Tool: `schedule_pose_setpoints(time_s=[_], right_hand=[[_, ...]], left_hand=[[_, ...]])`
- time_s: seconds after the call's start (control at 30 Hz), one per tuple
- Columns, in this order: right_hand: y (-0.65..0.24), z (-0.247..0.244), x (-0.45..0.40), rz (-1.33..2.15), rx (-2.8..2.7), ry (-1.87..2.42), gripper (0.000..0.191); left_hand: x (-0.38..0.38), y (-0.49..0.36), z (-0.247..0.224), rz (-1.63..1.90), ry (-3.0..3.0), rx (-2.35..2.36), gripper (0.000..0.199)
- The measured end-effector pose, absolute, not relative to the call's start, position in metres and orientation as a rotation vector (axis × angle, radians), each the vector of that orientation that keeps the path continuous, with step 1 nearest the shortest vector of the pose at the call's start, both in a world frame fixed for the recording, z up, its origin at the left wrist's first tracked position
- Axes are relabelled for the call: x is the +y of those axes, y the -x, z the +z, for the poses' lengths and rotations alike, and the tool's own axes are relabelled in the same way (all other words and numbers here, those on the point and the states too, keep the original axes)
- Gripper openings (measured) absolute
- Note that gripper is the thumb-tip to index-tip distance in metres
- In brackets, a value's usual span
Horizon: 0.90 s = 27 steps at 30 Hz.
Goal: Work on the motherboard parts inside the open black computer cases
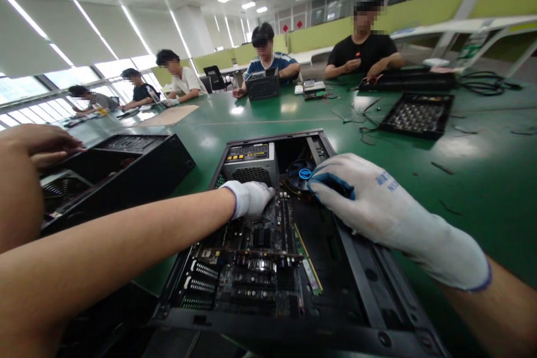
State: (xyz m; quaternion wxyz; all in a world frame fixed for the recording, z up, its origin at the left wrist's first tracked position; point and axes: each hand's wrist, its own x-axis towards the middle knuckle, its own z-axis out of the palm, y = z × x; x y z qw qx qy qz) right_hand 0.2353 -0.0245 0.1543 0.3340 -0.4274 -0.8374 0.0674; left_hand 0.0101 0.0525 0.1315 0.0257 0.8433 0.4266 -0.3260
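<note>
An open black computer case (356,285) lies on the green table, with a motherboard (255,285) inside. My left hand (254,199), in a white glove, reaches over the upper part of the board beside the power supply (251,165); its fingertips are hidden. At the case's right side, my right hand (356,196), gloved in white with blue fingertips, has thumb and fingers together at the edge of a round fan (298,174) with a blue centre label. A green memory stick (309,268) lies slanted to the right of the board.
Another open case (155,168) stands at the left, with a co-worker's bare hand (50,142) over it. Across the green table (210,123), several people sit with parts. A black tray (417,114), cables (486,84) and scraps lie at the right.
</note>
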Motion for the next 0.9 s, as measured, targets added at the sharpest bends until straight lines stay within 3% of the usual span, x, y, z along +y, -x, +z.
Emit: schedule_pose_setpoints(time_s=[0.47, 0.9], right_hand=[[-0.2363, 0.1512, -0.023, 0.19, -2.156, 1.1, 0.029], [-0.2352, 0.1525, -0.0231, 0.201, -2.151, 1.106, 0.029]], left_hand=[[0.06, -0.0115, 0.1294, -1.04, -2.573, 1.358, 0.04], [0.0627, -0.0087, 0.1253, -0.971, -2.639, 1.278, 0.043]])
